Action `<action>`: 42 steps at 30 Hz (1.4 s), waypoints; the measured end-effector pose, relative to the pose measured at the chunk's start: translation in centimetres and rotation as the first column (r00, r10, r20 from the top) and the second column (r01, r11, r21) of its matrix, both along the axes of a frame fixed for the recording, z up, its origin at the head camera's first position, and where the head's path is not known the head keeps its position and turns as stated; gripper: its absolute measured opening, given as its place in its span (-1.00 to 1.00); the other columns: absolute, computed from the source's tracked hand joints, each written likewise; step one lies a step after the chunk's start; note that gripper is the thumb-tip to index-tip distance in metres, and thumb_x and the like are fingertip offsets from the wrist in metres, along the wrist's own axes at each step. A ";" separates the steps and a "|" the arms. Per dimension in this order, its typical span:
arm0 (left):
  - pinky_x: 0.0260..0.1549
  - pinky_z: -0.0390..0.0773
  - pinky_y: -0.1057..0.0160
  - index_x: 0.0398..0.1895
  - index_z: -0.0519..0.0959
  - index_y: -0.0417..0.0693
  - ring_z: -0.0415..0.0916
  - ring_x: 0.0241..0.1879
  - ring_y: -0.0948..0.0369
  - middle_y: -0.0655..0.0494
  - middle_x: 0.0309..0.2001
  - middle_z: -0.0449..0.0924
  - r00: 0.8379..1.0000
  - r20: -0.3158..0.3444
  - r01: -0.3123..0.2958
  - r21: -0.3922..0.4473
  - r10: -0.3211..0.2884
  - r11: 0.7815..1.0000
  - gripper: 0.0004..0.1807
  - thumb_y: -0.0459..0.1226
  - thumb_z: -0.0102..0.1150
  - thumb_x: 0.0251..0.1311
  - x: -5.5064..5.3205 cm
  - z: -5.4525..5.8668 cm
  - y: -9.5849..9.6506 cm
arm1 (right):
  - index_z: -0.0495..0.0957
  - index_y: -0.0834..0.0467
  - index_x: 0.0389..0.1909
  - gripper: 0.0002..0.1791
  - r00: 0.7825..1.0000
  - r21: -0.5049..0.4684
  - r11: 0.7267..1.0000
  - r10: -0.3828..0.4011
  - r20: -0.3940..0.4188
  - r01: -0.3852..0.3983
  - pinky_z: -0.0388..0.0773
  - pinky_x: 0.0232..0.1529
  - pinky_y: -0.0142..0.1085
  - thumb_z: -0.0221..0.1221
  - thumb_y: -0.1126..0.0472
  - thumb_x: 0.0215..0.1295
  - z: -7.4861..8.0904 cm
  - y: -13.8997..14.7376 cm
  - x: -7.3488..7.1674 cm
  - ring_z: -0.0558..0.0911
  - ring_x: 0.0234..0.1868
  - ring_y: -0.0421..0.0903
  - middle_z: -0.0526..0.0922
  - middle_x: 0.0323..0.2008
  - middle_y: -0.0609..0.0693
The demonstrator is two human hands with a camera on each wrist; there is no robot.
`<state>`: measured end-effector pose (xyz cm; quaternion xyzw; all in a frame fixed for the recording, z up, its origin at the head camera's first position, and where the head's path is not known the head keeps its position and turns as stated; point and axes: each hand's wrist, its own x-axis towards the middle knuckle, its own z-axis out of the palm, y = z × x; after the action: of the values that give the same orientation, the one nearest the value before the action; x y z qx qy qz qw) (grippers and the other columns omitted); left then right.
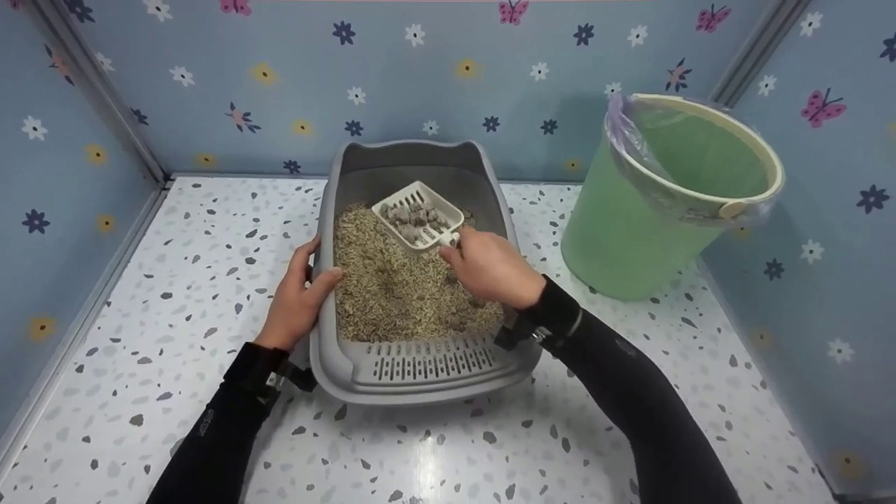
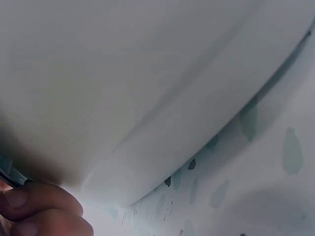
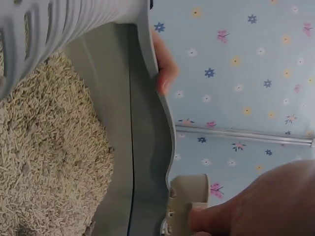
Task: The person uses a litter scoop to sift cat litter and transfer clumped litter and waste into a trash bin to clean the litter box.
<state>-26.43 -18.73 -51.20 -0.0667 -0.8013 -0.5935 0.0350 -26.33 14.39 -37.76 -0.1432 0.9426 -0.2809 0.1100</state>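
A grey litter box (image 1: 427, 393) holds tan pellet litter (image 1: 395, 297). My left hand (image 1: 294, 301) grips its left rim, thumb over the edge; curled fingers (image 2: 54, 206) show below the rim in the left wrist view. My right hand (image 1: 495, 269) holds the short handle of a cream slotted litter scoop (image 1: 420, 189) over the far part of the box. Greyish clumps (image 1: 413, 215) lie in the scoop. In the right wrist view the right thumb (image 3: 211, 219) presses on the scoop (image 3: 189, 187), and most of that hand's fingers are hidden.
To the right stands a green bin (image 1: 623, 231) with a cream rim and a clear plastic liner. Flower-patterned panels (image 1: 406, 84) enclose the speckled white surface (image 1: 217, 259) at the back and both sides. A slotted step (image 1: 434, 360) forms the box's near end.
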 end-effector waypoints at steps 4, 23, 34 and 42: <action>-0.22 0.64 0.22 0.86 0.05 0.13 0.52 -0.19 0.08 -0.12 -0.11 0.48 1.000 0.000 -0.002 -0.006 0.002 1.000 -0.16 0.02 0.13 0.68 0.3 -0.1 -0.1 | 0.56 0.11 0.01 -0.63 0.998 0.058 0.998 0.006 0.060 -0.009 0.61 -0.46 -0.19 0.11 -0.14 0.77 0.0 0.2 0.6 0.58 -0.45 -0.10 0.62 -0.27 0.01; -0.27 0.69 0.18 0.83 0.14 0.18 0.53 -0.22 0.00 -0.14 -0.15 0.47 1.000 -0.017 -0.009 0.009 0.009 1.000 -0.19 0.01 0.18 0.66 -0.1 -0.5 0.5 | 0.55 0.12 -0.09 -0.65 0.999 0.062 0.998 -0.007 0.033 0.005 0.61 -0.43 -0.21 0.12 -0.11 0.76 -0.7 0.4 0.2 0.55 -0.46 -0.12 0.60 -0.28 0.02; -0.19 0.60 0.20 0.86 0.04 0.12 0.51 -0.18 0.05 -0.14 -0.10 0.48 1.000 -0.014 0.003 -0.020 -0.003 1.000 -0.15 0.04 0.12 0.69 -0.2 -0.1 0.0 | 0.55 0.12 -0.03 -0.66 1.000 0.040 0.999 0.012 0.021 -0.012 0.63 -0.45 -0.19 0.11 -0.10 0.77 -0.3 0.7 0.1 0.60 -0.45 -0.11 0.63 -0.28 0.02; -0.22 0.64 0.21 0.86 0.07 0.13 0.50 -0.18 0.07 -0.12 -0.11 0.48 1.000 -0.025 -0.001 -0.008 0.001 1.000 -0.15 0.01 0.16 0.66 -0.2 0.0 0.1 | 0.56 0.11 0.01 -0.64 0.998 0.050 0.999 -0.021 0.052 0.019 0.60 -0.53 -0.21 0.09 -0.12 0.78 0.1 1.1 0.0 0.63 -0.46 -0.09 0.68 -0.25 0.04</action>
<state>-26.61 -18.66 -51.19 -0.0738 -0.8032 -0.5894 0.0452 -26.36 15.45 -37.64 -0.1235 0.9473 -0.2625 0.1356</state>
